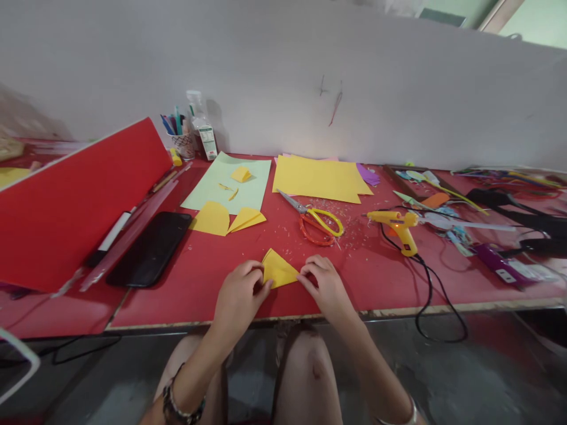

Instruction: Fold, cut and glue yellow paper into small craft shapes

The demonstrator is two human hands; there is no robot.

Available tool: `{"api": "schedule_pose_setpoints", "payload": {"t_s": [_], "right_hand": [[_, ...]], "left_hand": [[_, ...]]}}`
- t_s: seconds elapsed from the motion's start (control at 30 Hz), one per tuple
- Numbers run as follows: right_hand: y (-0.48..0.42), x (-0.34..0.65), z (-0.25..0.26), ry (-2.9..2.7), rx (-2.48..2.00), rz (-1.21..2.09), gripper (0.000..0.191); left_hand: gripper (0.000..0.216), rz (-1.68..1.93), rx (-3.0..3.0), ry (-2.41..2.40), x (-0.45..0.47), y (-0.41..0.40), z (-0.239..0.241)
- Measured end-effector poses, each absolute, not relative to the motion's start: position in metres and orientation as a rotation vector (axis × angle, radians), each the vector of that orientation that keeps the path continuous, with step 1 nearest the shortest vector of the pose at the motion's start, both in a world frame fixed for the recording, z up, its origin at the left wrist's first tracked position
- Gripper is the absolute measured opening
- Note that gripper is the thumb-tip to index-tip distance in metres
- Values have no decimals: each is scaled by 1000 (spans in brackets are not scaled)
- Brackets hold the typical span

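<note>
A folded piece of yellow paper (280, 270), shaped like a wedge, lies near the front of the red table between my hands. My left hand (243, 290) pinches its wide left end between thumb and fingers. At the pointed right end, my right hand (322, 281) grips the tip with thumb and forefinger. Just beyond lie scissors (315, 219) with one yellow and one red handle, their blades toward the back left. Two more yellow paper pieces, a rounded one (211, 218) and a folded one (246, 219), lie further left.
A light green sheet (201, 188) bears a folded yellow piece and scraps. Yellow sheets (319, 177) lie at the back. A yellow glue gun (396, 225) with a black cord stands right. A phone (153, 249), red board (88, 200), pen cup (183, 144) and bottle (204, 130) are left.
</note>
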State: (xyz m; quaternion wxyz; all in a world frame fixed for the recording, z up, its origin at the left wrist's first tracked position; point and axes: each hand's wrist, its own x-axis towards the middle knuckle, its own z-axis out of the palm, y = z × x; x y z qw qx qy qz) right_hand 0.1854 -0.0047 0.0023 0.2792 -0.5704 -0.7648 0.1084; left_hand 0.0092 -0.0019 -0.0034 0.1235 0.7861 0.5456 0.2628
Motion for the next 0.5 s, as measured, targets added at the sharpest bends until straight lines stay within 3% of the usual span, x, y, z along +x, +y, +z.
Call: {"api": "schedule_pose_setpoints", "payload": {"t_s": [0.3, 0.4, 0.5], "right_hand": [[-4, 186, 0, -2036, -1496, 266, 12], [-3, 186, -1, -2046, -1489, 252, 12], [-3, 185, -1, -2049, -1488, 237, 13]], "left_hand": [[10, 718, 2286, 1731, 4, -4, -1], [37, 774, 2307, 1695, -2, -3, -5], [40, 720, 2468, 1510, -7, 0, -5]]}}
